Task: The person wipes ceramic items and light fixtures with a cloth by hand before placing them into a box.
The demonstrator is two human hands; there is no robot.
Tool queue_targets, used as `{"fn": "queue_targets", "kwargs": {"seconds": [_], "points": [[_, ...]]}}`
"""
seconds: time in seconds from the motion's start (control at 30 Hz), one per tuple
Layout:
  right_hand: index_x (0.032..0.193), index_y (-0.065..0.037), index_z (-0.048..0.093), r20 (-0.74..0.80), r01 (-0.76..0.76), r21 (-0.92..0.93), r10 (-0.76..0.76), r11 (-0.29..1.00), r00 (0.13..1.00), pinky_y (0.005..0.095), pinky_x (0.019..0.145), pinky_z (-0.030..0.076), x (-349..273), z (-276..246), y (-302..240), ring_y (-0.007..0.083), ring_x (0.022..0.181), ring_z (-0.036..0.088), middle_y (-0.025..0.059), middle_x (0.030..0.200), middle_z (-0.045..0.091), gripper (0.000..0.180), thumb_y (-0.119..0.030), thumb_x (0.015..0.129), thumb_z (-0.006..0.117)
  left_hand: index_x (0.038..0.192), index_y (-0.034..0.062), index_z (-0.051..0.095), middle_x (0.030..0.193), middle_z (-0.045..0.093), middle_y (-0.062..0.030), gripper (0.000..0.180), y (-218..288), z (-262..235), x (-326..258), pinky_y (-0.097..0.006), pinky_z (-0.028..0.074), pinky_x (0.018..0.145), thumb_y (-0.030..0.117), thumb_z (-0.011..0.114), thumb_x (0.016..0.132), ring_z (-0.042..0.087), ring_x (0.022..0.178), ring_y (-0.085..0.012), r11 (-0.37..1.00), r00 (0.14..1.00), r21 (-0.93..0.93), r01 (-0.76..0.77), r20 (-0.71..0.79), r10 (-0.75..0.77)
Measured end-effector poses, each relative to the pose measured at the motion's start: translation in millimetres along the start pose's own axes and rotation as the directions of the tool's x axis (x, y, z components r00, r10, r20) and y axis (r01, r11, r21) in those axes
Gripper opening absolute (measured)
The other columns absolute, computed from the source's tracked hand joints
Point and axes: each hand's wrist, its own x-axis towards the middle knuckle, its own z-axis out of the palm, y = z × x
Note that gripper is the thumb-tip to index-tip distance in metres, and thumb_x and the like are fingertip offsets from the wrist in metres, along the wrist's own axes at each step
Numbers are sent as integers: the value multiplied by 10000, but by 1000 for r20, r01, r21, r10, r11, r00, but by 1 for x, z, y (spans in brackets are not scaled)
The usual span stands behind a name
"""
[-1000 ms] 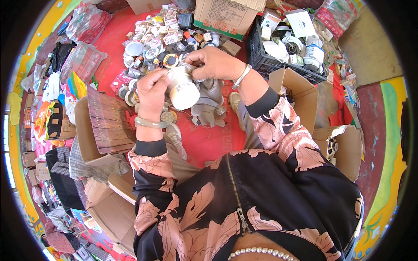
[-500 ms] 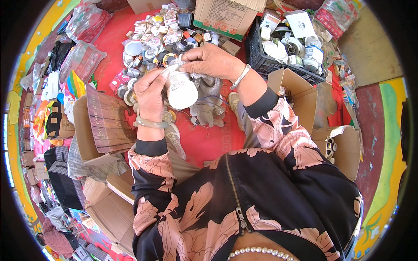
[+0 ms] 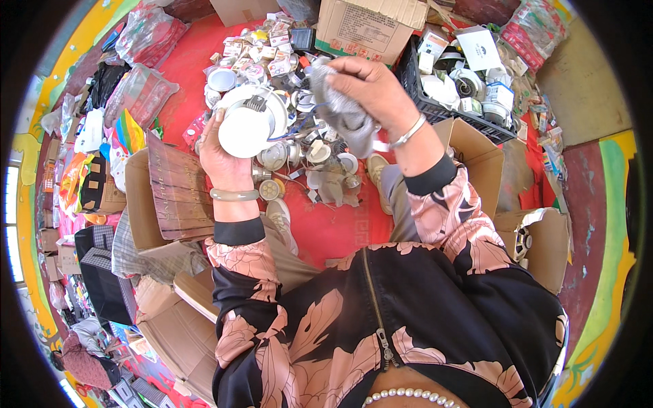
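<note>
— What have your fingers got hold of?

— My left hand [image 3: 221,160] is closed around a round white recessed lamp fitting [image 3: 248,122], fingertips curled over its rim, holding it up left of the frame's centre. My right hand [image 3: 371,85] is shut on a grey cloth [image 3: 340,112], bunched in my fist just right of the fitting, near the top centre. Thin wires [image 3: 296,129] run from the fitting toward the cloth.

— Do lamp and cloth touch?

— They sit just beside each other; I cannot tell whether they touch.

— And around your hands?

— Under them, on the red floor [image 3: 333,231], lies a heap of small lamp parts [image 3: 306,156], with little cartons [image 3: 255,51] scattered above it. A black crate [image 3: 422,102] holding more white fittings stands at upper right, a cardboard box [image 3: 371,24] at the top edge. At the left, an open brown box [image 3: 173,187] sits near my left wrist, which wears a pale bangle [image 3: 235,195]. My right wrist has a thin bracelet [image 3: 408,130].
</note>
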Motion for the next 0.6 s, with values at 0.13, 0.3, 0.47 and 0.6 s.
{"fn": "queue_targets", "kwargs": {"seconds": [0.13,0.3,0.47,0.6], "points": [[945,-41,652,138,436,-251,-414,864,900,296,635,457,-7,26,-1,188,698,550,79,763,589,195,-116,766,635,992,-85,566,906,614,-130,207,-9,4,1,-320,503,755,46,520,839,613,825,-209,999,1000,37,17,23,-18],[1043,-1,605,206,530,-520,-504,670,839,307,644,456,-13,45,6,245,735,560,120,814,565,281,-20,763,601,1000,-89,562,912,616,-130,213,-10,0,3,-315,497,768,57,511,854,612,827,-204,1000,1000,15,23,-13,-22],[1049,-56,609,80,520,-537,-573,664,815,345,585,451,-12,50,7,283,691,543,123,782,539,288,-35,762,595,1012,-95,556,938,617,-132,212,-11,7,-2,-304,498,772,53,490,874,613,848,-194,996,986,78,43,158,-55],[1051,-32,604,45,545,-456,-594,703,803,332,585,441,-12,51,6,274,681,530,124,763,529,291,-4,762,588,1027,-78,567,1019,613,-150,241,-8,2,1,-344,481,832,70,488,854,603,926,-236,986,983,165,26,174,-55]]}}
